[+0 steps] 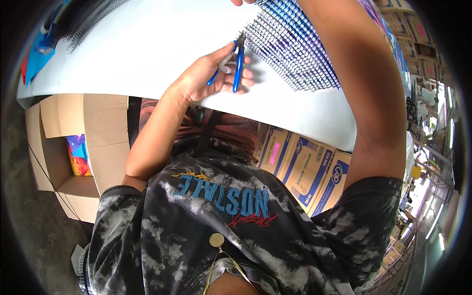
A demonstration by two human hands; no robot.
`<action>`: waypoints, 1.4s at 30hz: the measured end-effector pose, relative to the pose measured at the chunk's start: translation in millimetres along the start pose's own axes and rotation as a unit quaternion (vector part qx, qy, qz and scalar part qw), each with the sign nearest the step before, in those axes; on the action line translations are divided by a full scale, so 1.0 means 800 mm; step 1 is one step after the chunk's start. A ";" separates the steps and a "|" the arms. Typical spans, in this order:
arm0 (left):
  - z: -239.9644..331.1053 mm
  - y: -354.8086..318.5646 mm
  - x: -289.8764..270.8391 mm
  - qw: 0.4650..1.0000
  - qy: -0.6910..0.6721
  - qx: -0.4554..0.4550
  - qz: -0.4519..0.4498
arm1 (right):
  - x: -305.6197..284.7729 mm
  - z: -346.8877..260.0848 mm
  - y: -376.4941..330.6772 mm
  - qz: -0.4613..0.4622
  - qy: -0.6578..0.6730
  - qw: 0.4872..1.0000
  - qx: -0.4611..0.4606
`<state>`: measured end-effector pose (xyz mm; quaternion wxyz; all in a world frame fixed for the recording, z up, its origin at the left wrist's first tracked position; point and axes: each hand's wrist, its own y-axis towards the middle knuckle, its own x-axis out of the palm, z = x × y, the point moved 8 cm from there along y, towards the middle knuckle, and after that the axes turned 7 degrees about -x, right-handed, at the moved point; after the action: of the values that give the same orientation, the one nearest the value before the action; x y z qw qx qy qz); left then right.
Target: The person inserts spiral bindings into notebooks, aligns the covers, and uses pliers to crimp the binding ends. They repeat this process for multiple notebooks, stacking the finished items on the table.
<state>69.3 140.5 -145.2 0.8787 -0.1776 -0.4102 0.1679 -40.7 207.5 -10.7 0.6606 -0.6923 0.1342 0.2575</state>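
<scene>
The left hand [214, 73] is loosely curled, palm up, while the right arm [373, 88] extends forward out of view.

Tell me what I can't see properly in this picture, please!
All in the head view:
Right hand: mostly cut off by the top edge, so its grip is hidden.
Dark coils: they run past that edge, so their far end is unseen.
Colourful package: partly hidden by the cardboard box.
Pale bit in the left hand: too small to name.
</scene>
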 end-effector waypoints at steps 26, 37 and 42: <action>0.010 0.007 -0.027 0.986 -0.115 -0.024 -0.116 | -0.001 0.002 0.008 -0.030 -0.004 0.999 0.012; 0.030 -0.009 -0.031 0.924 0.322 -0.044 0.200 | 0.004 0.002 0.010 -0.054 -0.018 0.998 0.016; 0.018 -0.010 -0.019 0.970 0.168 -0.059 0.163 | 0.009 0.013 0.018 -0.060 0.021 0.997 0.052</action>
<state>50.1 129.0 -143.1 0.8839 -0.3191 -0.2310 0.2521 -44.0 217.8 -26.8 0.7069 -0.6692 0.1194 0.1954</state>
